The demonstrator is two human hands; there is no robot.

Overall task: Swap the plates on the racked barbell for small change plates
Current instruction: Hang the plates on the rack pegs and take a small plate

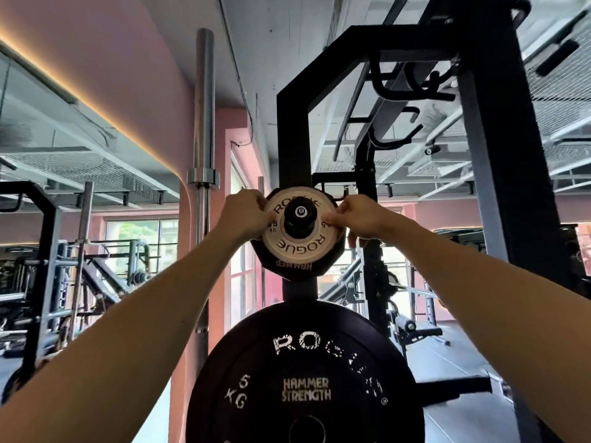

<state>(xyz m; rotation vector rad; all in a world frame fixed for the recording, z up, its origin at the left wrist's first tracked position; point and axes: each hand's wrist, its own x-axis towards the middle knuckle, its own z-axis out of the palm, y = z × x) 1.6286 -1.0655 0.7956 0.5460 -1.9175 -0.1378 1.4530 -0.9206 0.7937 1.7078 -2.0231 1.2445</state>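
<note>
Gripping the small white plate at its two sides, both hands are raised to a storage peg on the black rack. The left hand is curled round the plate's left edge, with the thumb laid on the face near the hub. The right hand is curled round the right edge, thumb on the face and fingers wrapped behind. The white plate, marked ROGUE, is seated on the peg, whose black end cap stands out through the centre hole. Directly behind it a dark plate with angular edges is carried on the same peg, its rim showing all round. Below, on the same upright, a large black plate marked 5 KG and HAMMER STRENGTH is hung, apart from the two above. To the left of the rack, a steel bar is stood upright against the pink wall.
</note>
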